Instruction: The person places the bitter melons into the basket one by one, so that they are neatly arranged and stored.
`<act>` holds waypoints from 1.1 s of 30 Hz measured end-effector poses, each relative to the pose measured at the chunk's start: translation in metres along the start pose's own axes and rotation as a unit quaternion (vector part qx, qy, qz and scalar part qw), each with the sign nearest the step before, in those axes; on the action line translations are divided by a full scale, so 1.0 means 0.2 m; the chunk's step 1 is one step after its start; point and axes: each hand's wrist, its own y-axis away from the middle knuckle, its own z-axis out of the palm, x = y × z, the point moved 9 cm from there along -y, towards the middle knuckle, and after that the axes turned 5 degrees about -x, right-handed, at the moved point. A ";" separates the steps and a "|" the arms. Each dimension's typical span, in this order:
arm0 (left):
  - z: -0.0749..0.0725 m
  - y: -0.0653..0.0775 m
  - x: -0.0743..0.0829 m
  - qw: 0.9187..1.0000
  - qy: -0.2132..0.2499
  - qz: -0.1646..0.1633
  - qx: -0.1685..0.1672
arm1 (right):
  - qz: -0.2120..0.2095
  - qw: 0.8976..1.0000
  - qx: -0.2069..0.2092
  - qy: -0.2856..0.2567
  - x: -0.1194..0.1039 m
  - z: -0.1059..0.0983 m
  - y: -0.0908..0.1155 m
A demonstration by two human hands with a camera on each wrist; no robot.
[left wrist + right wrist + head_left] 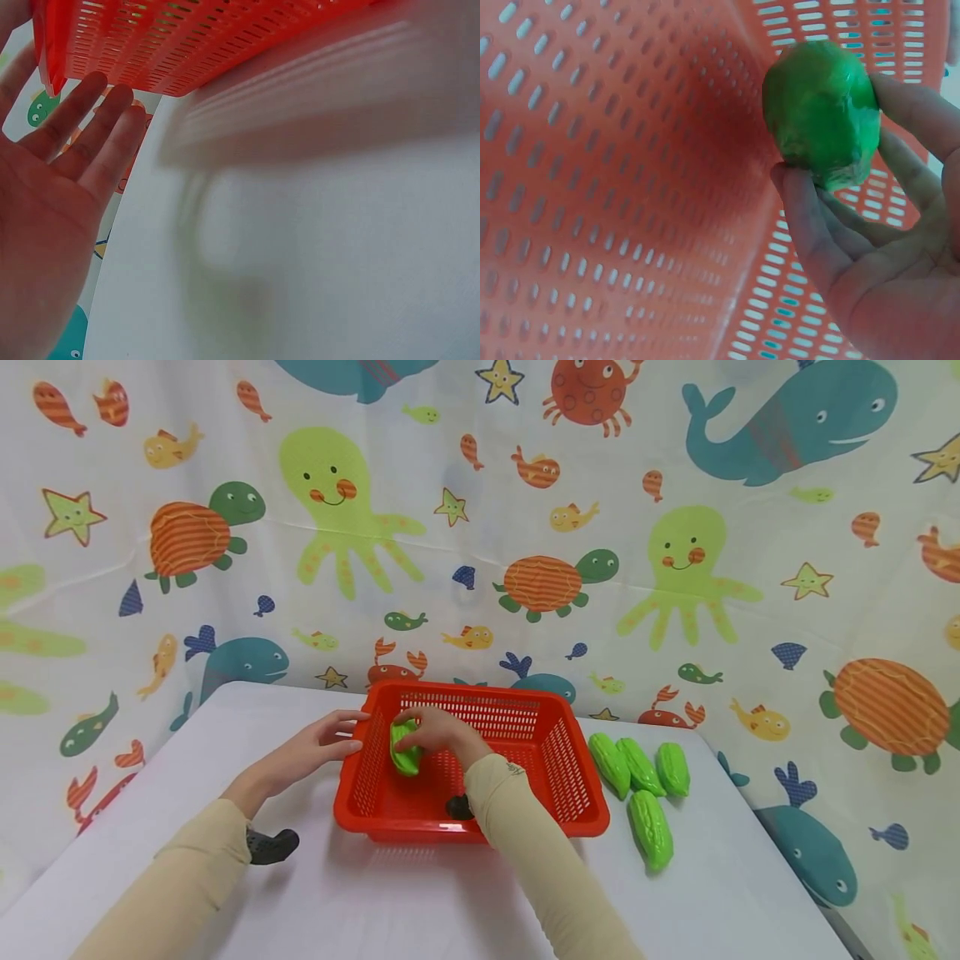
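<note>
My right hand (442, 732) reaches into the left part of a red plastic basket (480, 828) and pinches a glossy, ridged green bitter melon (406, 762) between thumb and fingers. In the right wrist view the bitter melon (821, 112) shows end-on, close to the perforated basket wall (592, 187). On the outside, my left hand (318, 745) has its fingertips at the basket's left rim, its fingers extended. From below, the left wrist view shows those fingers (94, 124) lying along the perforated basket side (157, 49).
Several more green bitter melons (651, 828) lie on the white table (720, 893) right of the basket. A curtain (450, 568) printed with sea animals hangs behind and around the table. Dark wrist-camera mounts (272, 847) stick out near both sleeves.
</note>
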 end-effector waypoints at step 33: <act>-0.01 -0.01 0.00 1.000 0.004 -0.001 -0.005 | 0.018 0.998 -0.056 -0.037 0.02 0.07 -0.03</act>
